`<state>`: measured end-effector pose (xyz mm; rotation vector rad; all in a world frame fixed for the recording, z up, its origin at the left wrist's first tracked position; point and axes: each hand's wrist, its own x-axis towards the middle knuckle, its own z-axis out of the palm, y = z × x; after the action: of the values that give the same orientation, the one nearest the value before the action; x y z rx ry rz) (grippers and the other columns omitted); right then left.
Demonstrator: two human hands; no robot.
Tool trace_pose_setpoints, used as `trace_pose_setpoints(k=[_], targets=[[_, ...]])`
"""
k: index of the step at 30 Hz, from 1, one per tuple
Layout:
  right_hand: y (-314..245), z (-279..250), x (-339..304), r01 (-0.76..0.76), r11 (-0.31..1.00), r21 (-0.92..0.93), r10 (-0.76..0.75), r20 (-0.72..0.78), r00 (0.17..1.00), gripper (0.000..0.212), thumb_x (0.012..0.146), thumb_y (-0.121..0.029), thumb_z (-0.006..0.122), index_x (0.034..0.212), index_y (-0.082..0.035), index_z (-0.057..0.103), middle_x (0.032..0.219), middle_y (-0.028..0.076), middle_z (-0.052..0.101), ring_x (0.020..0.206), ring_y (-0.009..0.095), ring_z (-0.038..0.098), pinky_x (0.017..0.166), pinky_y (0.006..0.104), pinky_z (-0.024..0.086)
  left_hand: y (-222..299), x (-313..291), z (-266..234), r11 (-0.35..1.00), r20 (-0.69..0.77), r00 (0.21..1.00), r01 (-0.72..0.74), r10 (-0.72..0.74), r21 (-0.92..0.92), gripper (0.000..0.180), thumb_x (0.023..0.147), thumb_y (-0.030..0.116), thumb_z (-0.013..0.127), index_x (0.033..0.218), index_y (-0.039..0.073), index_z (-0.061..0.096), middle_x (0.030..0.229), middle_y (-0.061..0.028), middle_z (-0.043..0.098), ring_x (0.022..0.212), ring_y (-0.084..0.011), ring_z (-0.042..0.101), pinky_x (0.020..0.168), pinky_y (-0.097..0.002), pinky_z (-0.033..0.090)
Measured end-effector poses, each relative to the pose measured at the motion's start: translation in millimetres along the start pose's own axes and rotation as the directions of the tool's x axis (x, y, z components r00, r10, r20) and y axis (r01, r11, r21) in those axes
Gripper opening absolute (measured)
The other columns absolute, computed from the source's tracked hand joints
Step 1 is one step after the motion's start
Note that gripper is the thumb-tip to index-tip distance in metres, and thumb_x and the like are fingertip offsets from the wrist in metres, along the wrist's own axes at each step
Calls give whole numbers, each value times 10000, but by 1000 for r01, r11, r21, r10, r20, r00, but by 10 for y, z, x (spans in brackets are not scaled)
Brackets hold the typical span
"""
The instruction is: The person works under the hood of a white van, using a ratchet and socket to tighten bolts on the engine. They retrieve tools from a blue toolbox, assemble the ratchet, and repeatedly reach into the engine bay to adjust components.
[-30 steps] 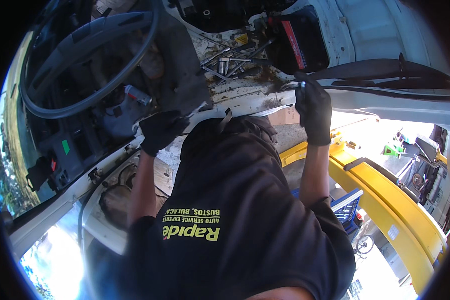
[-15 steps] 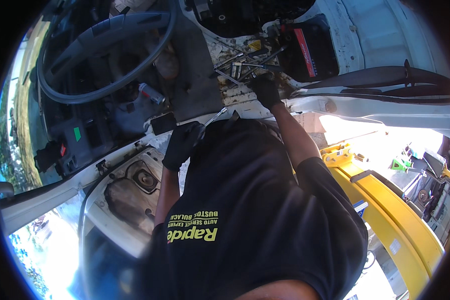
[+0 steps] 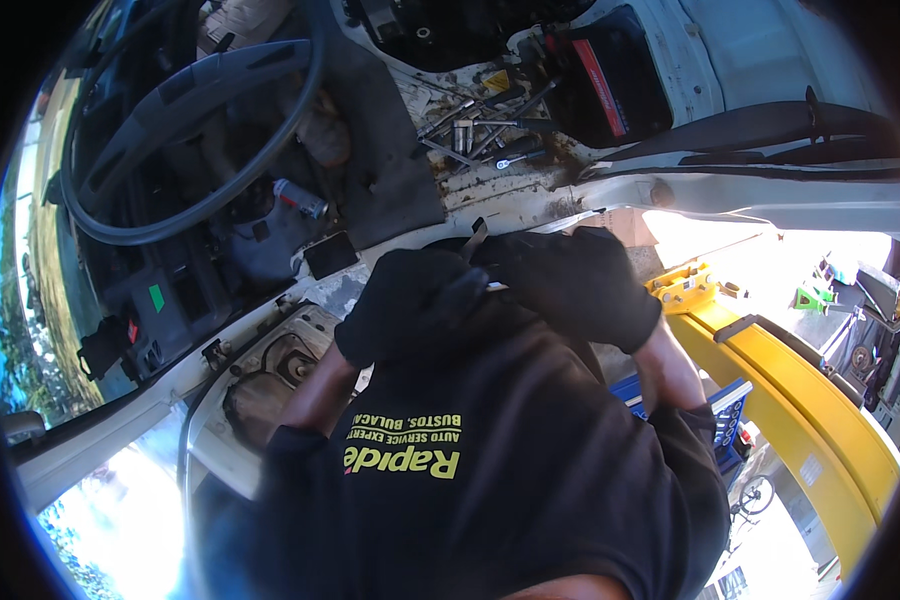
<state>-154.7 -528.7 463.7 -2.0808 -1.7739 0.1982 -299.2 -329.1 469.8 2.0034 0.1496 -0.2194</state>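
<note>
Both my hands wear black gloves and meet close in front of my chest. My left hand (image 3: 407, 305) is closed around a slim silver socket tool, mostly hidden by the gloves. A short bright part of the socket tool (image 3: 496, 287) shows between the hands. My right hand (image 3: 578, 285) is closed at the other side of it, its fingertips hard to see against the dark shirt. Beyond the hands, a small ratchet (image 3: 510, 160) with a blue ring lies on the dirty metal floor, near several wrenches and sockets (image 3: 465, 135).
A steering wheel (image 3: 195, 150) and a spray can (image 3: 300, 198) are at the left. A black case with a red strip (image 3: 610, 85) stands beyond the tools. The white door sill (image 3: 530, 208) runs across. A yellow lift post (image 3: 790, 380) rises at the right, near a blue rack (image 3: 730, 410).
My right hand has left the loose tools and come back to my left hand at my chest. The blue-ringed ratchet now shows where that hand was.
</note>
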Motion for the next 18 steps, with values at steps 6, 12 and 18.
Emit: trace_pose_setpoints(k=[6, 12, 18], targets=[[199, -881, -855, -286, 827, -484, 341, 27, 940, 206, 875, -117, 654, 1069, -120, 723, 804, 62, 679, 724, 226, 681, 745, 446, 534, -180, -585, -136, 894, -280, 930, 97, -238, -438, 223, 1052, 200, 612, 985, 18, 722, 654, -30, 586, 640, -134, 622, 599, -313, 457], [342, -1201, -1520, -647, 659, -385, 571, -303, 763, 338, 898, 73, 609, 1204, -22, 716, 1131, 137, 742, 927, 253, 734, 835, 369, 575, -2411, 389, -142, 956, -281, 953, -26, 111, 291, 233, 1038, 208, 598, 1113, 12, 699, 888, -169, 692, 859, -294, 691, 736, -437, 524], [-16, 168, -776, -653, 756, -44, 616, -287, 734, 163, 950, -128, 670, 1094, -97, 741, 900, 122, 695, 805, 331, 678, 712, 404, 535, -3654, 1560, 553, 803, -192, 874, 485, -445, 346, 609, 1020, 534, 409, 1129, 32, 735, 1196, -215, 715, 1086, -429, 671, 981, -559, 473]])
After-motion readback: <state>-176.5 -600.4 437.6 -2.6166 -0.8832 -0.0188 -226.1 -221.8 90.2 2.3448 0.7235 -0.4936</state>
